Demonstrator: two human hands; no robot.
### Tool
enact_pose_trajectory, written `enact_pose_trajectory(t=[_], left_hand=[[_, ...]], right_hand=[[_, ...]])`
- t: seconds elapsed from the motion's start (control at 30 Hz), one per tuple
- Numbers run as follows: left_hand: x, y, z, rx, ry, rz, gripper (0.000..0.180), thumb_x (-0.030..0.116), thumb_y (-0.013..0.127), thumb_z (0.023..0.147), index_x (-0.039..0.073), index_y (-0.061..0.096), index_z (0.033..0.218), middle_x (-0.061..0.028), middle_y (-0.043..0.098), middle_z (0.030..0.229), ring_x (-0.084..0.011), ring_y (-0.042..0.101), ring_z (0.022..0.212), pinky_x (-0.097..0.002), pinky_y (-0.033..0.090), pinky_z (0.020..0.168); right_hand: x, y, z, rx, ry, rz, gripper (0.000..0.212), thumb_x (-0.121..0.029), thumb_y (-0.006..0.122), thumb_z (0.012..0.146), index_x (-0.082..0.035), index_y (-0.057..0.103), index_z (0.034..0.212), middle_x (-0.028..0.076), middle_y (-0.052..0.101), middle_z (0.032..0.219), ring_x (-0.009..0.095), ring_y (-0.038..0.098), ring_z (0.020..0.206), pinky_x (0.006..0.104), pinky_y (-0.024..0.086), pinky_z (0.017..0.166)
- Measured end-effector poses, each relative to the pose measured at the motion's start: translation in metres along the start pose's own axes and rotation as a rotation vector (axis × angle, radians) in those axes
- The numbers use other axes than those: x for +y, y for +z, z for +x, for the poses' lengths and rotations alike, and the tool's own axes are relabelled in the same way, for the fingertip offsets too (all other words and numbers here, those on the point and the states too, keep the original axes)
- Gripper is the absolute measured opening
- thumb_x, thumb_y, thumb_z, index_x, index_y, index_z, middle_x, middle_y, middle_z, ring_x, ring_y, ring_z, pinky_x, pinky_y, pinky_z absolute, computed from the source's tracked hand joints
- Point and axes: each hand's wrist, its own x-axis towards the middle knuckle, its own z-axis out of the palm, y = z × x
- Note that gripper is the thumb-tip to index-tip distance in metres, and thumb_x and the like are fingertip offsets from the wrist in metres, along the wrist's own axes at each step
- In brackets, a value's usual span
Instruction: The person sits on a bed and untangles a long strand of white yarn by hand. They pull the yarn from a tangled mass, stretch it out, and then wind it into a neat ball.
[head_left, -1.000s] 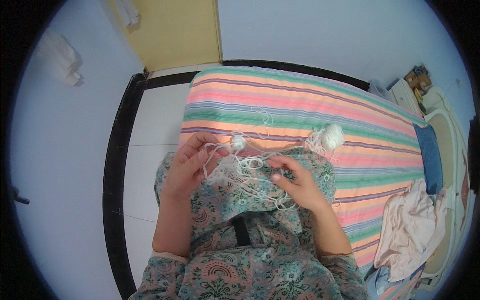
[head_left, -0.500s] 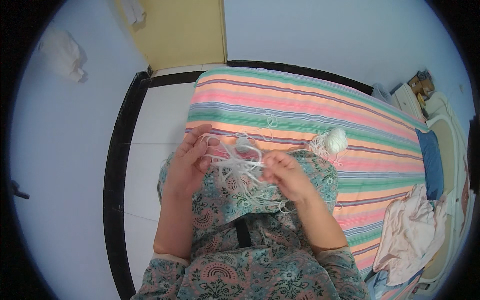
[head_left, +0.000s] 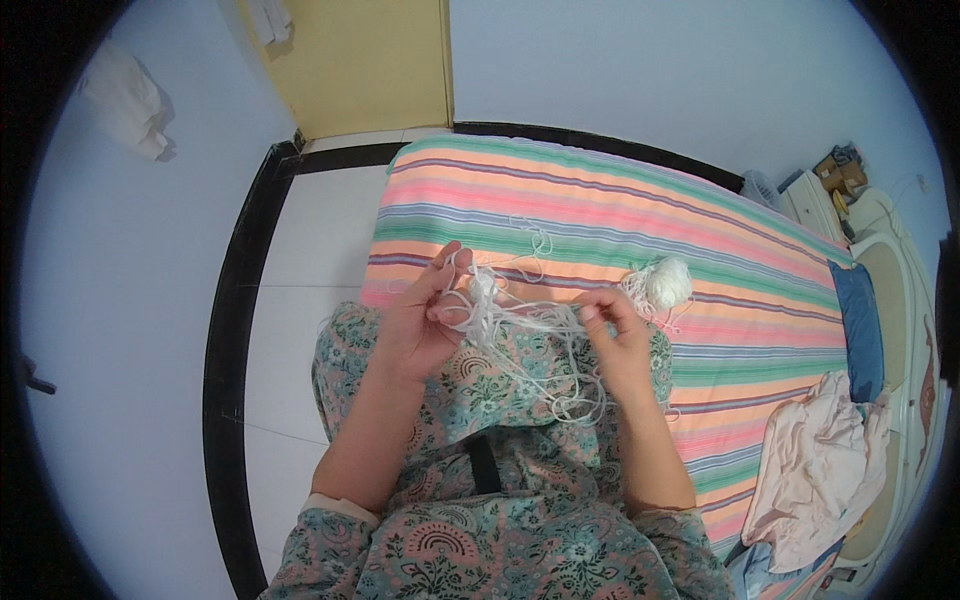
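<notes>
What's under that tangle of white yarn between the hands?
Below the yarn tangle is the person's patterned garment, with the striped bed cover just beyond. Whatever the densest strands hide can't be seen.

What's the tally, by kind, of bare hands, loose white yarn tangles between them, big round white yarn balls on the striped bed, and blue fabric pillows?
Bare hands: 2, left hand and right hand
Loose white yarn tangle: 1
Big round white yarn ball: 1
Blue fabric pillow: 1
Total: 5

On the bed (head_left: 560,190), the yarn ball (head_left: 668,283) lies right of the strands (head_left: 486,315) (pillow (head_left: 858,330) farther right).
</notes>
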Motion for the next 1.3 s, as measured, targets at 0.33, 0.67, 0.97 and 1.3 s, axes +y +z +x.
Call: enact_pose_trajectory(t=[0.33,0.67,0.97,1.3], left_hand=[[-0.029,-0.001,0.003,-0.058,-0.052,0.005,0.024,0.006,0.049,0.087,0.006,0.05,0.111,-0.0037,0.06,0.093,-0.0036,0.036,0.047,-0.0154,0.035,0.042],[-0.034,-0.024,0.003,0.016,-0.009,0.195,0.023,0.004,0.05,0.085,0.006,0.05,0.109,-0.0066,0.057,0.097,-0.0067,0.046,0.057,-0.0204,0.041,0.05],[-0.054,-0.003,-0.011,-0.234,0.713,1.783,0.02,0.007,0.061,0.078,0.004,0.055,0.097,-0.0089,0.059,0.092,-0.0235,0.057,0.085,-0.0326,0.043,0.078],[-0.053,0.004,-0.012,-0.1,0.717,1.916,0.013,0.011,0.061,0.077,0.004,0.057,0.088,-0.009,0.061,0.083,-0.0252,0.059,0.077,-0.0322,0.046,0.066]], right_hand=[[-0.018,0.049,-0.016,-0.314,0.575,0.685,0.022,-0.016,0.056,0.087,-0.002,0.06,0.102,-0.001,0.058,0.088,0.007,0.049,0.085,0.0229,0.037,0.081],[-0.004,0.055,-0.023,-0.19,0.495,0.699,0.011,-0.01,0.06,0.084,-0.003,0.061,0.093,-0.002,0.058,0.084,0.005,0.05,0.077,0.0194,0.039,0.069],[-0.005,0.042,-0.022,-0.048,0.426,0.581,0.008,-0.009,0.059,0.084,-0.002,0.061,0.089,-0.002,0.058,0.079,0.004,0.05,0.071,0.0182,0.04,0.066],[-0.014,0.026,-0.025,-0.142,0.377,0.424,0.008,-0.011,0.058,0.085,-0.003,0.058,0.088,-0.003,0.055,0.079,0.004,0.047,0.073,0.0187,0.038,0.068]])
